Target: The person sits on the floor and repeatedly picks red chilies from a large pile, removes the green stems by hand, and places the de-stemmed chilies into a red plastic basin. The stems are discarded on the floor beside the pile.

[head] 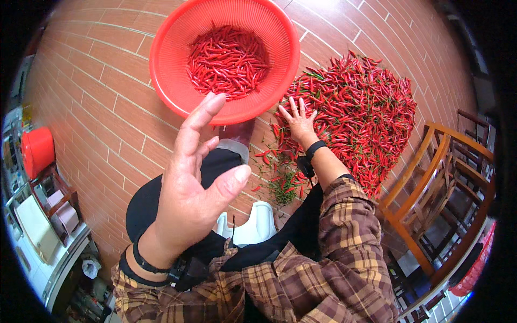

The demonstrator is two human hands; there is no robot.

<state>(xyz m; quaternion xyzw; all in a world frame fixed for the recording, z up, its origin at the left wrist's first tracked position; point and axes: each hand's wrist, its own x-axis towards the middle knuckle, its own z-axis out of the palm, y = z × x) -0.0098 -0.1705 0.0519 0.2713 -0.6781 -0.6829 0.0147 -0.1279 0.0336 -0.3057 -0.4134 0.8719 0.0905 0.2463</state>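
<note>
My left hand [194, 189] is raised close to the camera, fingers apart and nothing in it, its fingertips overlapping the near rim of a red plastic colander basket [165, 80] in the picture. Red chili peppers [228, 60] without visible green stems lie in the bottom of that basket. To the right, a large heap of red chilies with green stems [363, 117] spreads over the floor. My right hand [299, 121] rests with spread fingers at the heap's left edge. Whether a chili lies under its palm cannot be told. A small pile of green stems [284, 191] lies nearer my legs.
A white plastic stool [258, 226] shows between my legs. Wooden chairs [428, 194] stand at the right. At the far left are a red bucket [37, 151] and a low counter [68, 266] with boxes. The floor [113, 101] has wood-look tiles.
</note>
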